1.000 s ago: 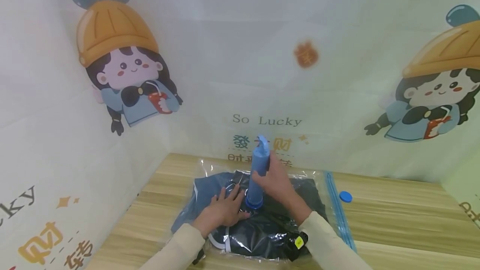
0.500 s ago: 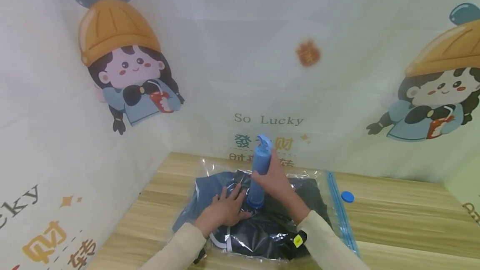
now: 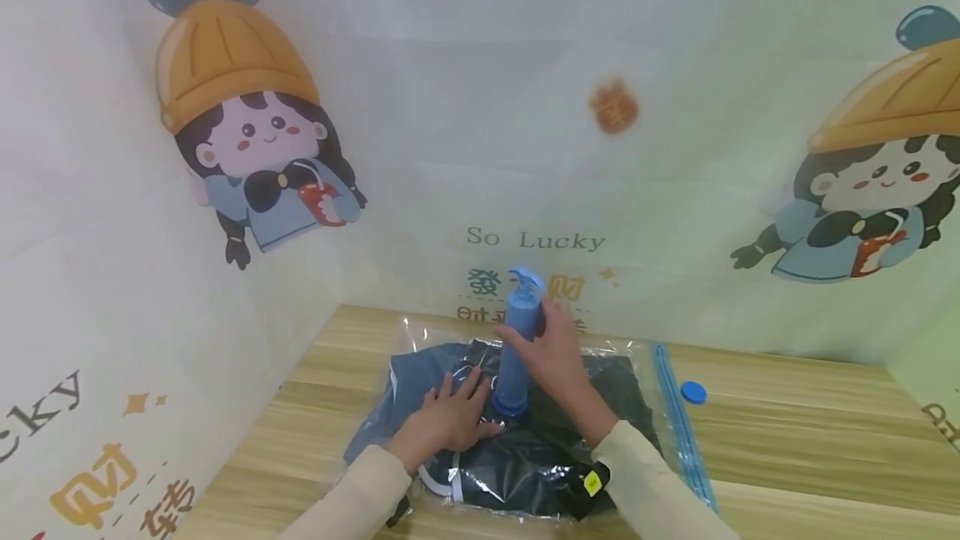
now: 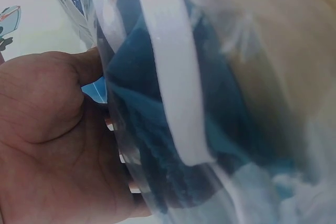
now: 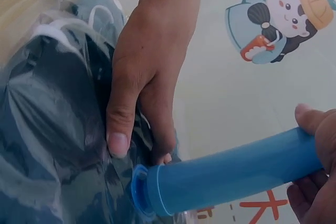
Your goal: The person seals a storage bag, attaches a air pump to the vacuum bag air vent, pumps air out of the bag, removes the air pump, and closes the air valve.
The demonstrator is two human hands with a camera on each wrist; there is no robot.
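A blue hand pump stands nearly upright on the round blue valve of a clear storage bag with dark and blue clothes inside. My right hand is around the upper barrel, thumb stretched across the near side and fingers curled behind it. In the right wrist view, the thumb tip sticks up beside the barrel. Spread out beside the pump's base, my left hand rests on the bag. The left wrist view has its palm against the plastic over blue cloth with a white strip.
A round blue cap lies on the wooden table, right of the bag's blue zip edge. A printed cloth backdrop rises behind and at the sides. A black strap with a yellow tag is near the right sleeve.
The pump's top handle has turned and now shows wider. My right hand has shifted on the barrel, its thumb moving up and left. The left hand stays in place.
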